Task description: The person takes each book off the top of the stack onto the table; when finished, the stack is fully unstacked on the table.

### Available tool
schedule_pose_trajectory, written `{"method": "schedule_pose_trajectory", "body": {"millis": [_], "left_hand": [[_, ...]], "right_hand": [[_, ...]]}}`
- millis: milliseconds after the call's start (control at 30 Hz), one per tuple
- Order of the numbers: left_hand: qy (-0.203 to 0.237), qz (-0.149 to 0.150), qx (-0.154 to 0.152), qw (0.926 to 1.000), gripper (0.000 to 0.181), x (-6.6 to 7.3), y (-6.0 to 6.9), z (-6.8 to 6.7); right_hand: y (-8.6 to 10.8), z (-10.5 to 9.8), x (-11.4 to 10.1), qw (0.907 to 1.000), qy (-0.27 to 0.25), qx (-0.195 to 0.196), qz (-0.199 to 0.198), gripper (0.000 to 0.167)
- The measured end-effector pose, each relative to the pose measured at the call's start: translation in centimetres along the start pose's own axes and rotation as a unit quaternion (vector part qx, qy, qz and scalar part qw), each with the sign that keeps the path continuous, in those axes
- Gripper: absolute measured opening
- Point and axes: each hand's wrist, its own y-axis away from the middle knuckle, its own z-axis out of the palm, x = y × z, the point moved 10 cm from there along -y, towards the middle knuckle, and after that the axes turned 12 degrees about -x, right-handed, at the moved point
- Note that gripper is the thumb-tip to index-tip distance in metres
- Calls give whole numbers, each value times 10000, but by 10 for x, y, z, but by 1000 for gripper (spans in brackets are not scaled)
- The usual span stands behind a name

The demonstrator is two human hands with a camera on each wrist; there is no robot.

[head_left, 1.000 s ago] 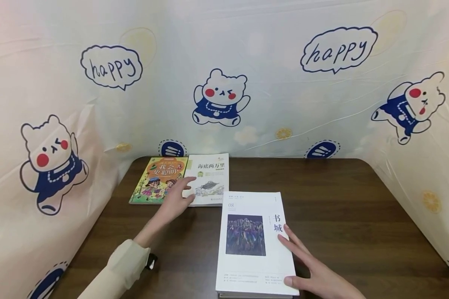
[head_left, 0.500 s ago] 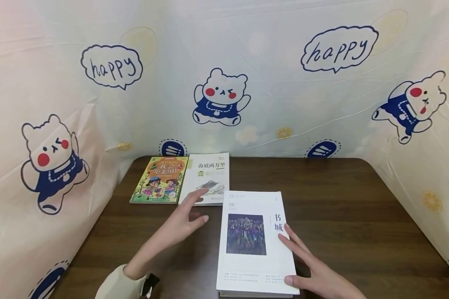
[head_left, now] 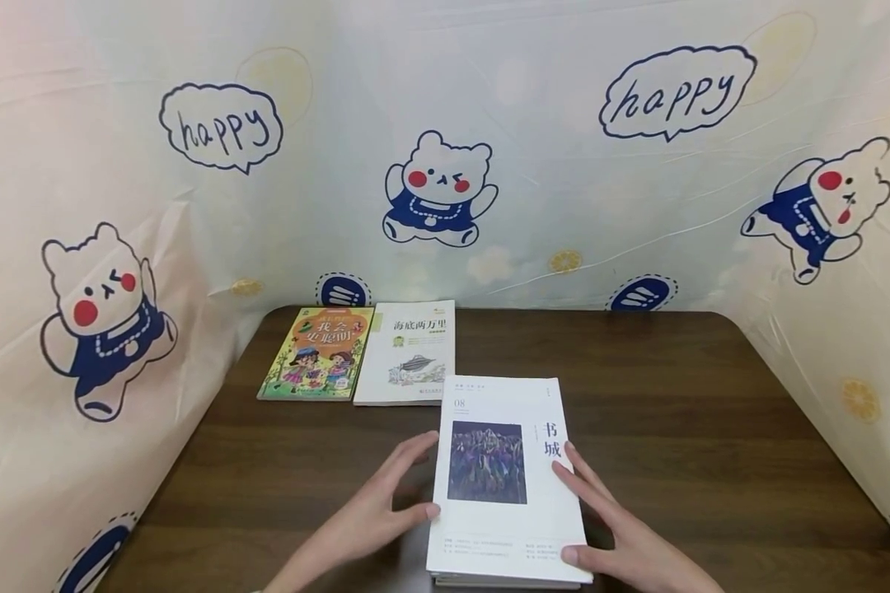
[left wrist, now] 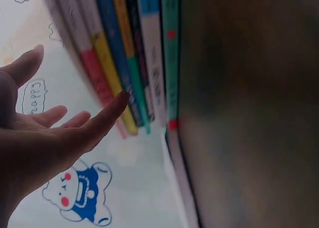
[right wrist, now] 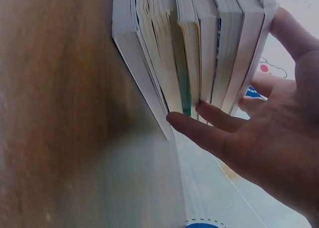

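Note:
A tall stack of books stands near the table's front, topped by a white book with a dark purple picture. My left hand is at the stack's left side, fingers spread, thumb and a fingertip by the top book's left edge. In the left wrist view its fingers are in front of the coloured spines; whether they touch is hard to tell. My right hand rests against the right side, fingers extended. The right wrist view shows its fingertips at the page edges and its thumb by the top cover.
Behind and left of the stack, a colourful children's book and a white book with a ship drawing lie side by side on the brown table. A patterned cloth surrounds the table's back and sides.
My left hand has come back from the white book with the ship drawing to the left side of the stack. The right hand has stayed at the stack's right side.

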Motion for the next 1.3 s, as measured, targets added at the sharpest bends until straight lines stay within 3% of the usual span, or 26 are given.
{"method": "schedule_pose_trajectory", "body": {"millis": [133,300,500,667,867,1000,1133,1300], "left_hand": [[561,91,-140,9983,76,-2,2,15],[1048,205,-160,9942,75,-3,2,23],[1045,283,-117,9941,75,-1,0,26],[1017,22,24,9948,69,-4,1,23],[1168,-167,143,9929,66,-6,1,19],[1135,-272,422,9923,59,-3,4,11],[1791,-157,517,9823,56,2,6,5],[3182,-96,-100,9479,66,2,4,17]], "right_hand": [[-1,0,-2,9999,88,80,-7,85],[-1,-5,-2,9995,164,247,92,88],[-2,-5,-1,9995,133,198,200,88],[-3,-3,-1,9994,142,174,275,88],[-3,-3,-11,9979,569,313,85,88],[-3,1,-15,9968,738,317,7,87],[-3,4,-14,9976,639,234,99,86],[-4,5,-13,9972,698,227,115,86]]}}
